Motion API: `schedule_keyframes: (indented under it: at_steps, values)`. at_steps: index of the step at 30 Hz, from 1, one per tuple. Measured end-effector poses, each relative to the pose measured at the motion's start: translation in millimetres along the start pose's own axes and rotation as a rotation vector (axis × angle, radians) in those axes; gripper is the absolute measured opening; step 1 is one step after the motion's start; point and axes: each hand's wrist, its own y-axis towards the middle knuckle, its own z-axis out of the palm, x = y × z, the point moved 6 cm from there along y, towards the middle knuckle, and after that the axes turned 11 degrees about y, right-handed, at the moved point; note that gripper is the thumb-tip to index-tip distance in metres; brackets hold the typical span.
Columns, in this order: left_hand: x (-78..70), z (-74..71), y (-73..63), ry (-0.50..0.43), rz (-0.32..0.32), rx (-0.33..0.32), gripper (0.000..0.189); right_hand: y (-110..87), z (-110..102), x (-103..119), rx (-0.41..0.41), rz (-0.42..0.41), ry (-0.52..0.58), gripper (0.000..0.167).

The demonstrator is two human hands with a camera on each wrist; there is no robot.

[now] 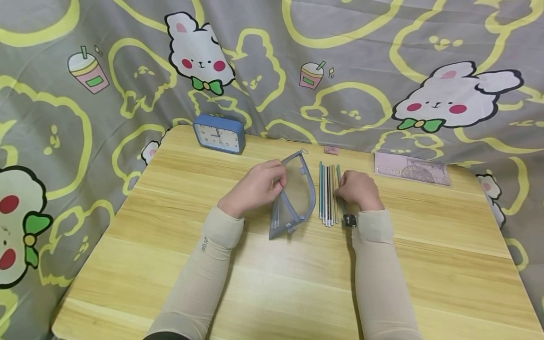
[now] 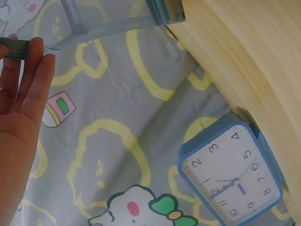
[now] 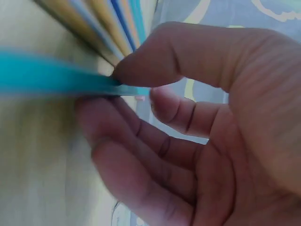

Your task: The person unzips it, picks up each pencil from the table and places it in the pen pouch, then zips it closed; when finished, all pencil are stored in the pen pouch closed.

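My left hand (image 1: 259,184) pinches the edge of a grey-blue see-through zip pouch (image 1: 282,218), which stands tilted with its mouth gaping toward the right. In the left wrist view, the fingers hold a strip of the pouch's trim (image 2: 17,48). A row of slim pencils (image 1: 328,198) in several colours lies side by side just right of the pouch. At the right end of that row, my right hand (image 1: 360,189) pinches a teal pencil (image 3: 47,77) between thumb and fingertips. Part of this pencil is hidden by the hand in the head view.
A blue alarm clock (image 1: 219,134) stands at the table's back left. Near the back edge lie a small pink eraser-like block (image 1: 331,150) and a flat pink printed packet (image 1: 411,169). A patterned curtain (image 1: 263,71) hangs around the wooden table (image 1: 289,283).
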Motion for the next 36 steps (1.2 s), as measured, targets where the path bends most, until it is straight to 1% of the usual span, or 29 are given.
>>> schedule_keyframes:
  at_steps: [3,6,12,14,19,21,28,33,36]
  values:
    - [-0.1,-0.1,-0.2,0.0,-0.003,0.002,0.02,-0.9,-4.6,2.4,-0.035,-0.027,0.065,0.022]
    - [-0.2,-0.1,-0.4,-0.001,-0.004,0.002,0.02,-2.6,-9.3,7.8,-0.057,-0.062,0.125,0.018]
    - [-0.3,-0.2,0.0,0.004,0.006,-0.004,0.02,-10.5,-15.4,25.6,-0.033,-0.113,0.196,0.015]
    - [-0.5,-0.2,0.0,0.006,0.009,-0.003,0.02,-13.4,-15.8,31.2,-0.01,-0.127,0.232,0.015]
    - [-0.7,-0.1,0.3,0.005,0.007,0.001,0.02,-21.5,-11.5,43.4,0.113,-0.161,0.389,0.011]
    - [-0.5,0.3,0.4,0.004,0.005,0.003,0.019,-25.0,-10.3,48.0,0.153,-0.177,0.429,0.01]
    - [-0.7,0.3,0.5,0.004,0.005,0.004,0.02,-34.1,-9.6,62.2,0.208,-0.23,0.5,0.01]
    - [-1.6,0.1,0.5,-0.001,0.003,0.007,0.019,-34.7,0.3,75.3,0.253,-0.245,0.571,0.011]
    - [-1.8,0.0,0.7,-0.004,0.002,0.009,0.019,-33.6,8.1,82.2,0.275,-0.247,0.595,0.01]
